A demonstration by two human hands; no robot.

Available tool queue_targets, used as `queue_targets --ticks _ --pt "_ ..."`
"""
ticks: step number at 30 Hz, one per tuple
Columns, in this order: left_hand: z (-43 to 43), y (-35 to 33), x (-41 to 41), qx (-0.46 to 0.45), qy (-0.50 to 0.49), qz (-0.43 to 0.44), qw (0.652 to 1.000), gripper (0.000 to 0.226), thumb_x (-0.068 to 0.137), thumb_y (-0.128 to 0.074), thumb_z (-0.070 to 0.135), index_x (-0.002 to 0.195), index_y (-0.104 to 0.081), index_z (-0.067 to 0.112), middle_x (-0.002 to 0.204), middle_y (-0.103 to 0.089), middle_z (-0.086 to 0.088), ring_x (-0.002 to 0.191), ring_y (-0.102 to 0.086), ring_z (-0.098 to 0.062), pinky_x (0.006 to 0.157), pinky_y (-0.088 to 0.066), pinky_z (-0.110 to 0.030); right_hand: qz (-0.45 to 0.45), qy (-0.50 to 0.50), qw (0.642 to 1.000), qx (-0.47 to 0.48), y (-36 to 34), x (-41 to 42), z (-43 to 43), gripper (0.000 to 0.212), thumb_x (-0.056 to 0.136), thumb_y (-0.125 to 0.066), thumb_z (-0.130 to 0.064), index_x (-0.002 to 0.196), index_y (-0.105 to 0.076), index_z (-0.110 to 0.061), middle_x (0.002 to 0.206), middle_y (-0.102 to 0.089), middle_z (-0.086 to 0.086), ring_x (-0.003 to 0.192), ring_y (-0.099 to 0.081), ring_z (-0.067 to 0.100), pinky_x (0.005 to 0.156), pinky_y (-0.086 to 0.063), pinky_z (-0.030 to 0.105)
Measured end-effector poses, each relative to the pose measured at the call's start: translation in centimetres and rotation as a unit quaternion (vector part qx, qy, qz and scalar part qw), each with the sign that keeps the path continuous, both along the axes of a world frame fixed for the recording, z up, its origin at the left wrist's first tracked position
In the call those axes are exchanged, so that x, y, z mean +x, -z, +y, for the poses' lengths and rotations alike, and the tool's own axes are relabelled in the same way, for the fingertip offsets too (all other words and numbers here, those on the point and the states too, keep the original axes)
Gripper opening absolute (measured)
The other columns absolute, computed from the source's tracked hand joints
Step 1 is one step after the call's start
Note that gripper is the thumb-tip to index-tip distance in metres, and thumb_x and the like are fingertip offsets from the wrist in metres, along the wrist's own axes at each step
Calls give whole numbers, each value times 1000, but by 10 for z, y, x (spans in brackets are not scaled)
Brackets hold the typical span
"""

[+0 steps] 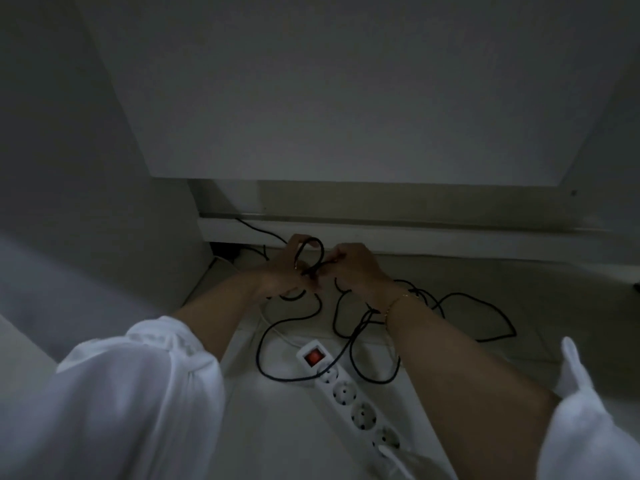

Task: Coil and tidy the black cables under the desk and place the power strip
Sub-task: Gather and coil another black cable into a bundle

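We saw the cable (260, 351) sprawled on the floor (467, 271) behind and right of the power strip (346, 393).

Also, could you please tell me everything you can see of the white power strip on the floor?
The power strip is a long white plastic bar lying flat on the pale floor, angled from far left to near right. A red rocker switch sits at its far end, followed by a row of round sockets. A white plug occupies the nearest visible socket. Loops of black cable cross it just below the switch.
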State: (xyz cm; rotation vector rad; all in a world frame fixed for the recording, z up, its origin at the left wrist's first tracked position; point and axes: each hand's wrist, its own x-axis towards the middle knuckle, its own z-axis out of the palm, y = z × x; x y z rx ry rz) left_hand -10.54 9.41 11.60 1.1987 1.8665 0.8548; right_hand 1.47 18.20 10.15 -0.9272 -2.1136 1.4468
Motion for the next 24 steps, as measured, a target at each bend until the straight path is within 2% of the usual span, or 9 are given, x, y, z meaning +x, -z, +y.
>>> queue_targets --ticks 2,5,9,11,14,17,19,22,24 --pt "10 0 -3 7 19 -7 1000 62 80 -67 -2 119 -35 33 79 -53 -3 68 -48 -20 57 -36 -28 13 6 1000 -6 -4 -2 5 20 74 -72 -3 68 -56 -12 67 -51 -4 62 -46 5 52 -35 17" --pt "22 1 -10 31 22 -16 999 55 83 -61 -8 118 -37 27 76 -54 -7 43 -46 -7 42 -35 -19 19 24 999 -17 -6 -4 12 24 75 -71 -2 67 -54 -16 68 -52 -4 63 -48 6 51 -39 16" --pt "25 10 -17 89 -11 -21 996 48 86 -55 -12 112 -40 26 74 -50 -7 53 -46 -17 43 -36 -18 37 21 994 -99 -8 -4 14 16 81 -65 -1 70 -57 -10 64 -54 4 57 -49 11 40 -41 9" --pt "22 17 -20 110 -36 -25 993 47 86 -55 -11 114 -39 23 74 -49 -7 52 -43 -16 39 -34 -15 51 14 990 -133 -10 -5 10 3 85 -63 -5 83 -61 -5 66 -54 4 57 -49 10 39 -40 7" --pt "17 21 -17 124 -38 -23 991 48 85 -56 -11 115 -43 24 75 -51 -9 50 -45 -10 40 -34 -10 76 27 986 -146 -14 -11 3 19 91 -58 -15 101 -63 0 66 -54 2 55 -46 6 37 -35 4" --pt "16 16 -18 140 -7 -56 989 51 82 -56 -17 113 -43 22 82 -55 -16 56 -59 -6 49 -42 -13 78 38 988 -130 -16 -18 -1 33 91 -57 -14 110 -62 13 64 -50 2 56 -44 8 37 -32 2" --pt "19 15 -21 126 -6 -67 990 54 80 -61 -13 109 -46 30 83 -58 -15 63 -59 -16 55 -42 -27 97 43 986 -132 -14 -19 -3 31 93 -55 -13 109 -63 12 64 -50 2 58 -43 8 37 -33 3" --pt "23 16 -18 74 -15 -34 997 56 80 -66 -4 118 -36 25 72 -57 -5 52 -44 -14 45 -33 -23 121 65 982 -133 -13 -16 -2 25 93 -55 -12 105 -66 7 64 -51 -1 60 -43 8 40 -34 3" --pt "25 19 -11 39 -20 -6 999 53 81 -68 4 116 -32 23 69 -56 -1 53 -44 -12 42 -36 -19 112 71 982 -135 -14 -14 -1 21 91 -58 -13 104 -66 2 63 -51 -1 60 -45 8 42 -36 4"
